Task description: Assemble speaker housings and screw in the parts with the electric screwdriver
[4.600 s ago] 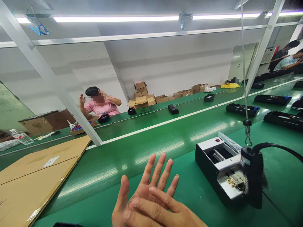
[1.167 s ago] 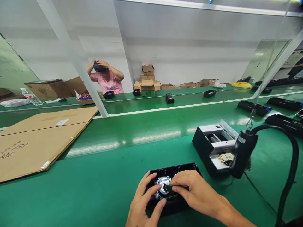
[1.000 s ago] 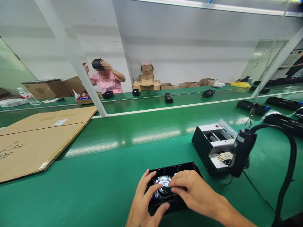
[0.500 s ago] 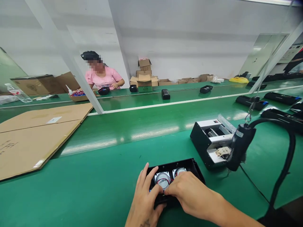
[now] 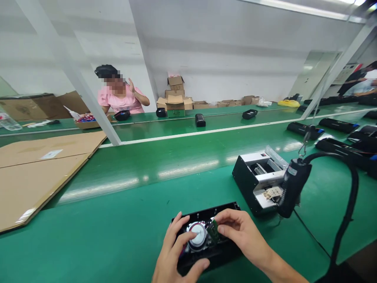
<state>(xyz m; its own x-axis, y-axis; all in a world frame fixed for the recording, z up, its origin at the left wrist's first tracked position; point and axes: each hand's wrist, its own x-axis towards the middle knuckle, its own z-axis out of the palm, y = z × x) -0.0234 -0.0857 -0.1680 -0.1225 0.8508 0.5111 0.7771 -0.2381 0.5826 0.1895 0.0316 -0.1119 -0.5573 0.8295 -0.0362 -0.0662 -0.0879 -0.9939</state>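
Two hands are at work on one black case (image 5: 203,213), which lies open on the green bench (image 5: 132,220) right in front of the wearer. I note the left hand (image 5: 172,255) clasping the case's left end: thumb against the near edge, fingers spread over the top, one fingertip resting on the silver speaker (image 5: 198,236) inside. The right hand (image 5: 240,234) pinches a small green board (image 5: 214,230) between thumb and forefinger, tilted, just beside the speaker and over the case's middle. I cannot tell whether the board touches the case. Right of the case, near but apart, stands a grey-and-black box (image 5: 253,177); a black driver (image 5: 291,188) hangs in front of it on a cord. Flat cardboard (image 5: 38,173) lies at the bench's left. Across the far belt a person in pink (image 5: 120,101) sits with one hand raised — not the wearer's.
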